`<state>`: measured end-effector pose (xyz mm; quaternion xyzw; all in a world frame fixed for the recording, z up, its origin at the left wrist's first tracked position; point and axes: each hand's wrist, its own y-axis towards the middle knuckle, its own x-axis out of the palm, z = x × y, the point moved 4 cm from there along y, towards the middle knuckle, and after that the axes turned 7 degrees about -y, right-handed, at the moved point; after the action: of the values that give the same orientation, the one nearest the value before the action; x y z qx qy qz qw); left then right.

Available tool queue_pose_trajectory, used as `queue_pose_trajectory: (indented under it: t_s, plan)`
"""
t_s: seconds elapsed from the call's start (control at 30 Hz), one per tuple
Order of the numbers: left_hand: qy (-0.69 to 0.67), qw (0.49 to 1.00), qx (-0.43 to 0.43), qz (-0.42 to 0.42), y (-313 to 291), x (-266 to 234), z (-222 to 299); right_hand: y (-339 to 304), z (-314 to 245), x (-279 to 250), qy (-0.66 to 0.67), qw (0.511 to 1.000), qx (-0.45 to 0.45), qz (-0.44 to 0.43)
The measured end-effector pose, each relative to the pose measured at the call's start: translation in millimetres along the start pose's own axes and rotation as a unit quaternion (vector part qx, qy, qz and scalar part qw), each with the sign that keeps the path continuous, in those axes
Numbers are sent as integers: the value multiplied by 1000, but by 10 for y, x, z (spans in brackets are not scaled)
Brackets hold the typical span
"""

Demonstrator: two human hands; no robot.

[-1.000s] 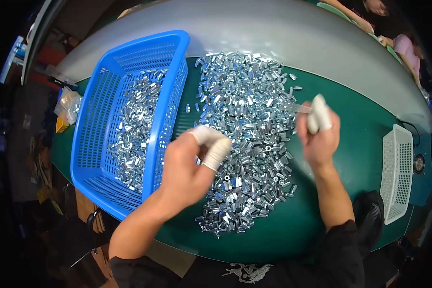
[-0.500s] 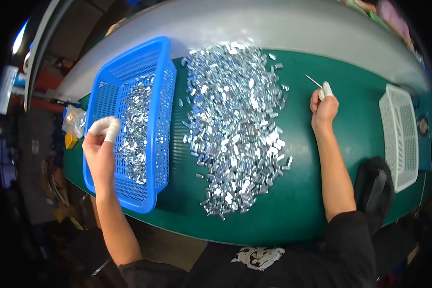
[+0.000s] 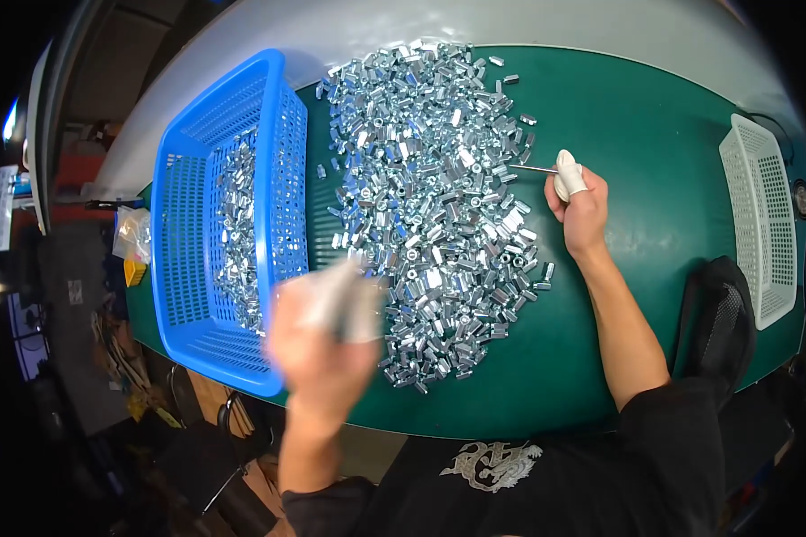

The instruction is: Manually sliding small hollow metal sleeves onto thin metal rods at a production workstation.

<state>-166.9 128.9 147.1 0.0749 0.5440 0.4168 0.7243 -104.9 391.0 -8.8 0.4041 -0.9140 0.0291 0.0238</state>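
Observation:
A big heap of shiny long hex nuts (image 3: 421, 201) is spread over the green tabletop (image 3: 636, 107). At its right edge my right hand (image 3: 580, 201), with white finger covers, is closed on a thin metal rod (image 3: 535, 168). The rod points left, its tip at the border of the heap. My left hand (image 3: 322, 327), also with white-covered fingers, is smeared by motion between the blue basket (image 3: 282, 179) and the heap; whether it holds anything cannot be made out. More hex nuts (image 3: 237, 233) lie inside the blue basket.
At the far right stands a white plastic basket (image 3: 763, 215), beside a black mesh-covered object (image 3: 721, 313) near my right forearm. A pale wall (image 3: 582, 22) runs along the table's back. Left of the blue basket are a clear plastic bag (image 3: 132, 231) and a small yellow piece (image 3: 134, 272).
My left hand has moved right from above the blue basket to the heap's near left side. The rod in my right hand has swung toward the heap. The view has shifted slightly.

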Motion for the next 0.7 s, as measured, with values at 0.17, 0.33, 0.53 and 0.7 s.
queue_pose_trajectory:
  t_s: [0.17, 0.33, 0.53, 0.7]
  plan:
    - [28, 989, -145, -23, 19, 713, -517, 22, 5, 123, -20, 997, -75, -4]
    - [47, 983, -159, -77, -14, 923, -601, 21, -6, 135, -85, 992, -86, 20]
    - [-233, 943, -232, 59, -129, 890, -514, -161, -121, 127, -37, 997, -66, 13]
    - [-371, 887, -264, 82, -686, 638, -321, -624, -460, 522, -27, 989, -100, -101]
